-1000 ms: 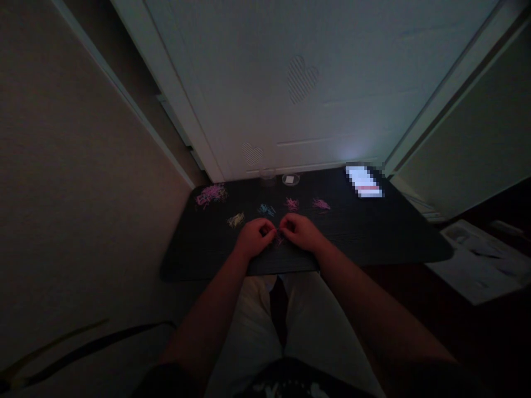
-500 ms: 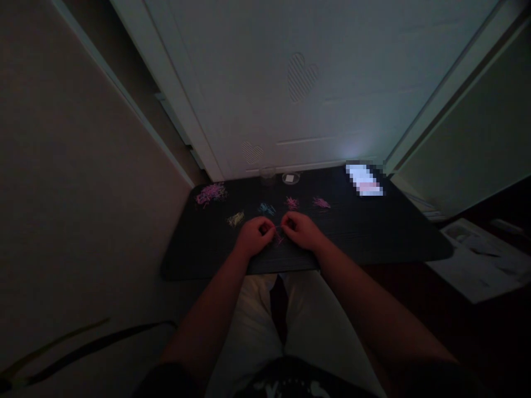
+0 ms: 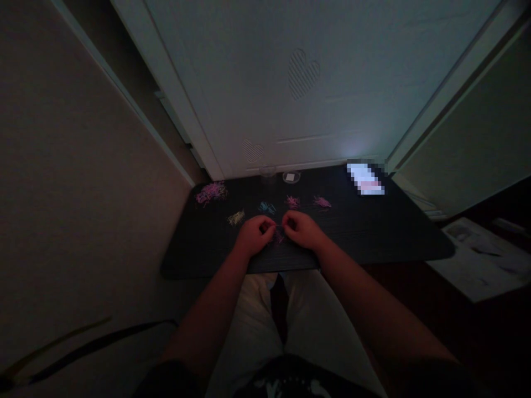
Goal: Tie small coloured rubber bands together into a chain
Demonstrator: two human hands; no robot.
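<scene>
Close together above the front of the dark table, my left hand (image 3: 256, 236) and my right hand (image 3: 303, 229) each pinch thumb against fingers. A thin pinkish-purple strand (image 3: 279, 225) spans the small gap between the fingertips, one end in each hand. Just below it lies a small purple tangle (image 3: 277, 239), partly hidden by my left hand. Beyond the hands are small heaps of thin strands: yellowish (image 3: 236, 218), blue (image 3: 266, 208), pink (image 3: 292, 202) and purple-pink (image 3: 322, 203). The dim light hides exactly what the strands are.
A larger mixed pink-purple heap (image 3: 211, 193) sits at the table's (image 3: 360, 237) back left. Along the back stand a clear round container (image 3: 267, 176) and a clear round lid (image 3: 291, 177) with a white square. A bright, blurred-out screen (image 3: 365, 179) lies at back right, before the white door (image 3: 249, 83).
Both hands stay in nearly the same place, still pinching the strand. The purple tangle below them looks slightly shifted. The view has moved very slightly.
</scene>
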